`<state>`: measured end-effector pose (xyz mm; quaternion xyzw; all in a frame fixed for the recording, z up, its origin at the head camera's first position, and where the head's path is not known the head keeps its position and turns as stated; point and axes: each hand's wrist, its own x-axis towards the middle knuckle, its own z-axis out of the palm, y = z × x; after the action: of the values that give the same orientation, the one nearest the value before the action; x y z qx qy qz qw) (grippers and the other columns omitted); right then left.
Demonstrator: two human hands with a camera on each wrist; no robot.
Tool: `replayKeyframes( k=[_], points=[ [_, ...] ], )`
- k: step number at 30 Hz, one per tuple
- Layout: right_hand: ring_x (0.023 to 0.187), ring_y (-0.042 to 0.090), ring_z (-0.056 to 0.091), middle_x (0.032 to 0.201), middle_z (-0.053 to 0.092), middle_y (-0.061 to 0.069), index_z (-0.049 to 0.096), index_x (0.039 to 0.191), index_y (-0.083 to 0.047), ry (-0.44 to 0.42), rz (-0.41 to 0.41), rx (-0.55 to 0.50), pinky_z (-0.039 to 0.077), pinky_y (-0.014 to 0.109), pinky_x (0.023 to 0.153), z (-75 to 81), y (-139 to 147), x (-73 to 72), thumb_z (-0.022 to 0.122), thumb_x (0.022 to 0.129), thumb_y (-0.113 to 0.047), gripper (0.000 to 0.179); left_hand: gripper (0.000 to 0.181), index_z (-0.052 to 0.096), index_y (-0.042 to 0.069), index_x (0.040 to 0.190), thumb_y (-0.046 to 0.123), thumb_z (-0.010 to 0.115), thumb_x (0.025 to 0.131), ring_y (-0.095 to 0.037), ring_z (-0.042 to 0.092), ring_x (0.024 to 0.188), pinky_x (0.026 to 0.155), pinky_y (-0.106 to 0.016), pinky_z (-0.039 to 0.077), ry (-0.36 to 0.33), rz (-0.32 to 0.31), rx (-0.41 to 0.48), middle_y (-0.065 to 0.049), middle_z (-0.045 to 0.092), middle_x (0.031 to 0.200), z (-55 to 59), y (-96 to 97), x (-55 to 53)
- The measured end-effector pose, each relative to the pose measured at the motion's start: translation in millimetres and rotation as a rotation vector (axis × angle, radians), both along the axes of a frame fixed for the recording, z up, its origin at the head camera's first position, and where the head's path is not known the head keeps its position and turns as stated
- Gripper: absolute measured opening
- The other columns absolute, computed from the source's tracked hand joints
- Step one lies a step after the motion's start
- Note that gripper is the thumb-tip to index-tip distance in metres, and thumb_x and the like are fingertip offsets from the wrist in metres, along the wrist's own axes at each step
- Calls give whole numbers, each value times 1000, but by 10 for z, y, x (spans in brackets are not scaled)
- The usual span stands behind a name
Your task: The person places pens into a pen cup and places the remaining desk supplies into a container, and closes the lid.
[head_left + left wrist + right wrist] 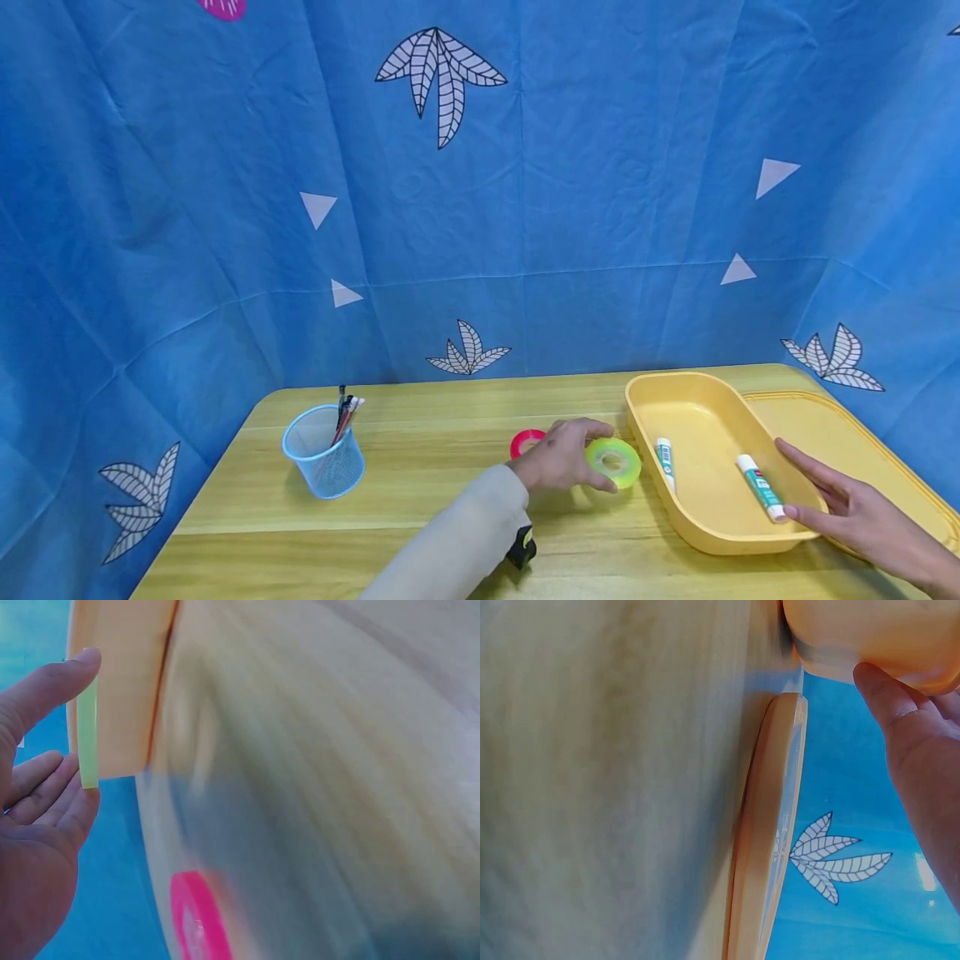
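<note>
My left hand (564,455) pinches a yellow-green roll of tape (630,472) between thumb and fingertips. The left wrist view shows that tape roll (88,739) edge-on, beside the wall of the yellow box (124,690). Partly behind the left hand, a pink tape roll (524,439) lies on the table; it also shows low in the left wrist view. On the right, my right hand (862,517) grips the side of the yellow box (701,533), thumb over the rim and a finger against the outer wall. Two glue sticks, one central (761,487) and one by the left wall (664,461), lie inside.
A light-blue mesh pen cup (330,471) with several pens stands at the left of the wooden table (420,517). Under and beyond the right hand lies a flat yellow lid (817,417). A blue patterned cloth (570,183) hangs behind the table.
</note>
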<state>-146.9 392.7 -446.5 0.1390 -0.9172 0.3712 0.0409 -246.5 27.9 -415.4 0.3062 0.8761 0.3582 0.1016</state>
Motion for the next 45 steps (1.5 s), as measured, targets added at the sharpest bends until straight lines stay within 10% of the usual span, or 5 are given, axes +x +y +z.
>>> replayKeyframes(
  k=[33, 45],
  points=[
    [116, -33, 20, 140, 17, -45, 23, 160, -18, 7, -16, 26, 26, -4, 86, 27, 1, 13, 65, 98, -17, 75, 78, 56, 11, 142, 26, 91, 74, -8, 55, 122, 98, -18, 44, 23, -29, 61, 7, 57, 140, 114, 331, 91],
    [120, -32, 19, 142, 18, -43, 22, 160, -13, 8, 0, -9, 26, -4, 89, 37, -10, 15, 64, 99, -13, 74, 76, 58, 15, 140, 33, 90, 74, -8, 48, 127, 105, -24, 38, 163, -8, -16, 9, 57, 139, 106, 492, 108]
  ],
)
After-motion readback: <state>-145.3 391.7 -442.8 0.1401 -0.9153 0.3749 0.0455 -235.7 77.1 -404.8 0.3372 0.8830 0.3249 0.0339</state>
